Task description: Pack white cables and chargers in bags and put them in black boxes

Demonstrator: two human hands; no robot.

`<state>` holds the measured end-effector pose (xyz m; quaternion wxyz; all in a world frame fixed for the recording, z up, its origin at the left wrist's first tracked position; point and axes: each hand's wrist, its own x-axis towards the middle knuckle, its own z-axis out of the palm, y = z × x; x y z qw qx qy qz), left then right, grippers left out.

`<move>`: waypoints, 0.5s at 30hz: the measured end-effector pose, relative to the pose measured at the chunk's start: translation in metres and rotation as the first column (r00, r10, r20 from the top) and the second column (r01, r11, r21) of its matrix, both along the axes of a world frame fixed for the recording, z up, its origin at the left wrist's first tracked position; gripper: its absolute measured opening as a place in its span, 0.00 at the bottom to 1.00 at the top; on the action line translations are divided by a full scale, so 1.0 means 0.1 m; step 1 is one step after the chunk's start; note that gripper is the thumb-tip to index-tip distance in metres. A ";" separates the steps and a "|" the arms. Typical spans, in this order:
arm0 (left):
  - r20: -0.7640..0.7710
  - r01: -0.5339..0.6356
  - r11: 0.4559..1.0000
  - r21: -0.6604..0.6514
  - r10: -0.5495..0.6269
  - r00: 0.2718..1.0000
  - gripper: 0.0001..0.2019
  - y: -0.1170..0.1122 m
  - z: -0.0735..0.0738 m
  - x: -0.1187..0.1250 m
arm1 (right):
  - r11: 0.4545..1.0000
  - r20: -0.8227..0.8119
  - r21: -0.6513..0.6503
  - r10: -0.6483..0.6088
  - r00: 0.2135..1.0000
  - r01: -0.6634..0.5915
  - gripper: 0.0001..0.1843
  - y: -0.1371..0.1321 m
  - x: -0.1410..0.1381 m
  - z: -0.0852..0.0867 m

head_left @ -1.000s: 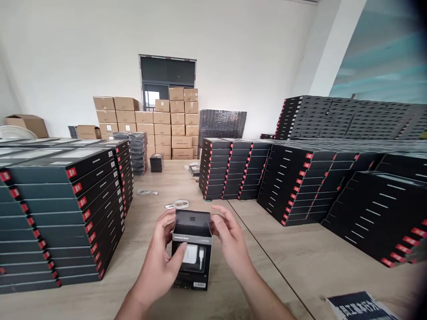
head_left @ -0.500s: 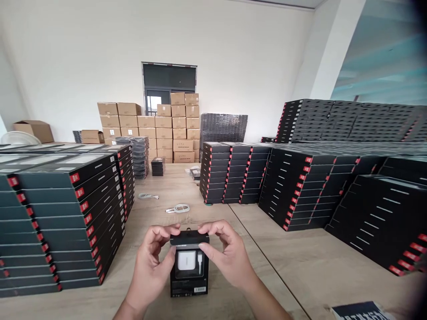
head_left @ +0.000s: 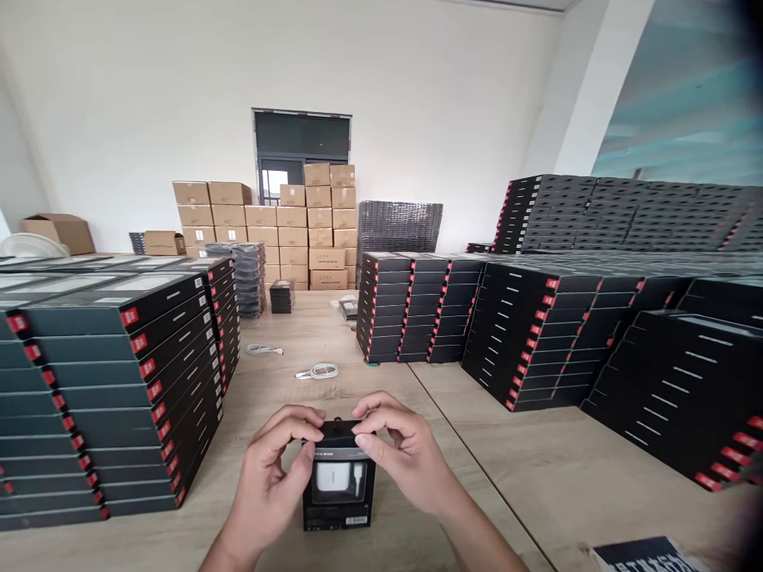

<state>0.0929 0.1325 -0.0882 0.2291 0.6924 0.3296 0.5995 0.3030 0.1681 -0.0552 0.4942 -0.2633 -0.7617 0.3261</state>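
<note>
A small black product box [head_left: 338,496] with a clear window stands upright on the wooden table [head_left: 536,469] in front of me. A white charger and cable show through the window. My left hand [head_left: 271,477] grips the box's left side with fingers curled over the closed top flap. My right hand [head_left: 399,453] pinches the top flap from the right, thumb on the front edge.
Tall stacks of flat black boxes with red tabs stand at left [head_left: 113,381] and right [head_left: 536,334]. White coiled cables [head_left: 319,371] lie on the table beyond. Brown cartons [head_left: 286,226] are piled at the back wall. A printed dark sheet [head_left: 644,554] lies at lower right.
The box's top flap stood open a second ago; both hands have folded it down and now press it shut. The box sits slightly lower in view.
</note>
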 end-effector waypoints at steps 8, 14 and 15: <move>-0.108 -0.121 0.992 0.038 0.124 0.986 0.10 0.03 -0.05 -0.04 | 0.991 0.005 -0.123 0.046 0.999 -0.045 0.08 0.10 0.03 -0.06; -0.358 -0.575 0.815 -0.071 0.517 0.778 0.47 -0.01 -0.18 0.30 | 0.933 -0.250 -0.277 -0.301 0.920 0.231 0.18 0.14 -0.20 -0.24; -0.427 -0.622 0.776 -0.106 0.529 0.733 0.54 -0.04 -0.23 0.32 | 0.924 -0.252 -0.307 -0.308 0.917 0.226 0.21 0.11 -0.25 -0.26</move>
